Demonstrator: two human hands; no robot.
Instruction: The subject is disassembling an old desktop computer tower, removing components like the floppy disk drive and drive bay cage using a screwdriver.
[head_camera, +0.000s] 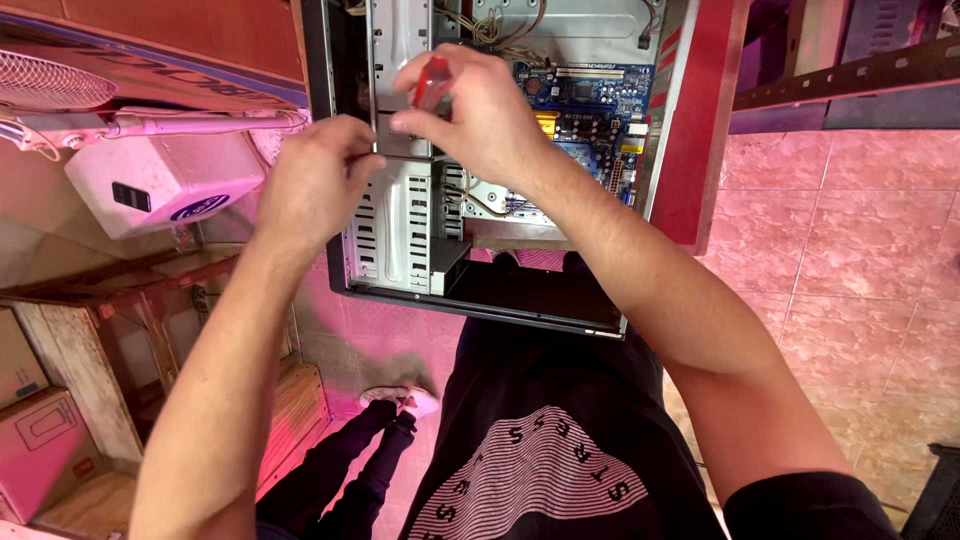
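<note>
An open desktop computer case (640, 190) rests against my lap, its side panel off. Inside are a blue motherboard (590, 100) and a perforated metal drive cage (400, 220). My right hand (480, 110) grips a red-handled screwdriver (432, 82), held over the top of the drive cage. My left hand (315, 180) rests on the left side of the cage, its fingers pinched together at the cage edge; whether they hold anything is hidden.
Bundled cables (490, 25) run at the top of the case. A white box-shaped device (160, 180) and a fan grille (50, 85) lie to the left, above wooden shelving (100, 400). Pink floor tiles (850, 250) spread right. Another person's legs (350, 460) stand below.
</note>
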